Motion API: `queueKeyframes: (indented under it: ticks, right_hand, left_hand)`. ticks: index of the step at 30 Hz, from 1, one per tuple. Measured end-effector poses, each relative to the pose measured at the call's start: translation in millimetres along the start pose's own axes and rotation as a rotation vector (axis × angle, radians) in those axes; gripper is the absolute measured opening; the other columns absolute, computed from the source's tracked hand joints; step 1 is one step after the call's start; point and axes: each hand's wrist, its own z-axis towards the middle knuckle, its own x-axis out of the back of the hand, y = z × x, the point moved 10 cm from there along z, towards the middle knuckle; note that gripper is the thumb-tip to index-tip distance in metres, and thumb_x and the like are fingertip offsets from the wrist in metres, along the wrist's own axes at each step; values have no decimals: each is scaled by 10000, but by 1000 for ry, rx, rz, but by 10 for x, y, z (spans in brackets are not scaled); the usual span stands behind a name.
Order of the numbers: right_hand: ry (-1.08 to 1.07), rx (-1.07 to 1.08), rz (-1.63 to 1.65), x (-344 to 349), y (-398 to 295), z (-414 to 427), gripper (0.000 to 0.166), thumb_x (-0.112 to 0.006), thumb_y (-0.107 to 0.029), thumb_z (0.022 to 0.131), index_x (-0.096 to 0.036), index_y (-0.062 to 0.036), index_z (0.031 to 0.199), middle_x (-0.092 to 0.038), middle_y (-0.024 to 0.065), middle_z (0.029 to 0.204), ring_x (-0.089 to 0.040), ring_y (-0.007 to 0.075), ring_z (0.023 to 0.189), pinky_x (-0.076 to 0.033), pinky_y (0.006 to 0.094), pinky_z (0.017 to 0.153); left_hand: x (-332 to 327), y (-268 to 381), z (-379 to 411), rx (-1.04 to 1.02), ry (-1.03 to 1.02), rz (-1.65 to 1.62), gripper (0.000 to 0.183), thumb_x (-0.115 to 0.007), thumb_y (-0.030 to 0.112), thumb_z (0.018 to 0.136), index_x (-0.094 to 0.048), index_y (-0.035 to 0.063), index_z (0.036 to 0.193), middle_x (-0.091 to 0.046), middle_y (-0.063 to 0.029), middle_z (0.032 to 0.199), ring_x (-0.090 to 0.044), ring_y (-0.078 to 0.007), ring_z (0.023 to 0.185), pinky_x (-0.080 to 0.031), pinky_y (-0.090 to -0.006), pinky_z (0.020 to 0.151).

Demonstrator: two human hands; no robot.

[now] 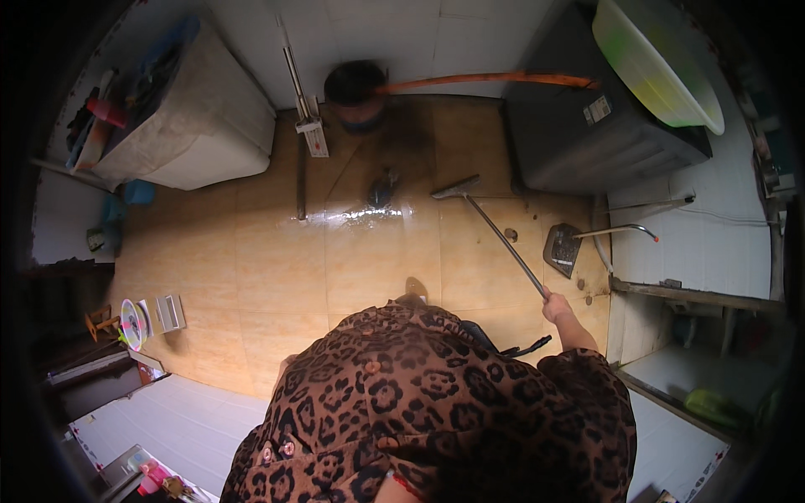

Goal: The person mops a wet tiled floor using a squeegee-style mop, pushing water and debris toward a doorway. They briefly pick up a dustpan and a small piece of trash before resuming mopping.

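Observation:
My right hand (556, 306) is closed around the end of the metal handle of a floor squeegee (507, 245), at the lower right. The squeegee's head rests on the tan tiled floor (277, 264), to the right of a wet, shiny patch. My left hand is not in view; only part of a forearm shows at the bottom edge against my leopard-print shirt. A dustpan with a metal handle (561, 250) lies on the floor to the right of the squeegee.
A flat mop (312, 132) and a dark bucket (355, 94) stand by the far wall. A white appliance (220, 132) is at the left, a dark cabinet-like appliance (566, 138) at the right, with a pale green basin (660, 69) on top. A stacked basin (133, 325) sits at lower left.

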Motion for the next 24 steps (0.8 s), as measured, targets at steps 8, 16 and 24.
queueKeyframes:
  ticks: [8,16,24]
  right_hand:
    - [143,34,-35,1030,-938,633,349,-416,-252,866,-514,-204,1197,-568,178,1089,-542,323,1014,-439,404,866]
    - [128,339,-417,1753,-1610,-233,383,-439,-199,859,-483,-242,1238,-609,183,961,-579,323,916,-461,405,801]
    - [22,814,-742,1075,-3699,-390,548,-438,-65,799,-429,-330,1279,-600,111,1067,-586,269,953,-464,361,816]
  left_hand:
    - [-490,1480,-307,34,111,-3,165,-577,201,850,-553,85,965,-595,-36,888,-584,-155,762,-467,-291,652]
    - [-222,510,-89,-14,117,-37,104,-581,102,834,-573,15,892,-582,-28,789,-550,-117,720,-467,-246,653]
    - [395,-152,-284,87,302,-148,139,-607,146,822,-571,25,880,-595,-44,786,-559,-129,685,-464,-251,594]
